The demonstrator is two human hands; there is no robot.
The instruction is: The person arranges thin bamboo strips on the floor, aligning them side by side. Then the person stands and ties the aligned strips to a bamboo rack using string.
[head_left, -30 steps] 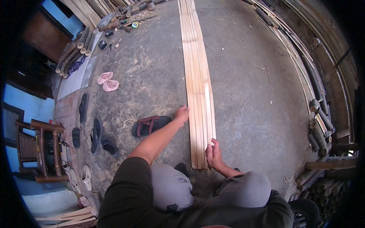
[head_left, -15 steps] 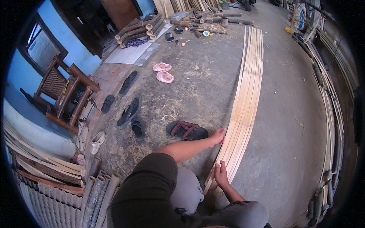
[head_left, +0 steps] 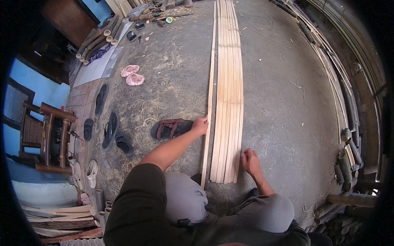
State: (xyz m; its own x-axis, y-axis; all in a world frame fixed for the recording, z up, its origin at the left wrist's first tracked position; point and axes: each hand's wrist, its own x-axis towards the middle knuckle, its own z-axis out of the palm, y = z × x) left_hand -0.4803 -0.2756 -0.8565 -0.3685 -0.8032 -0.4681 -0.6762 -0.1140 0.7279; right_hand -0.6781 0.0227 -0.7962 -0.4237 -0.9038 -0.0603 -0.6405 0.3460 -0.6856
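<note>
A row of long, pale bamboo strips (head_left: pixel 228 106) lies side by side on the concrete floor in front of me, running away to the far edge. One single bamboo strip (head_left: pixel 211 74) is parted from the row by a narrow gap on its left. My left hand (head_left: pixel 200 125) is closed on that single strip, thumb and fingers at its edge. By the near right edge of the row, my right hand (head_left: pixel 251 162) has its fingers curled in, and nothing shows in them. Its fingertips are close to the outermost strip.
A dark sandal with red straps (head_left: pixel 171 128) sits beside my left forearm. More dark sandals (head_left: pixel 110 130) and pink clogs (head_left: pixel 133 75) lie to the left. A bamboo chair (head_left: pixel 47 137) stands by the blue wall. Bamboo poles (head_left: pixel 100 39) are stacked far left; long strips (head_left: pixel 324 61) line the right side.
The single strip has come away to the left of the row, held in my left hand. My right hand has moved from the strips' near left part to their right edge. The view has shifted.
</note>
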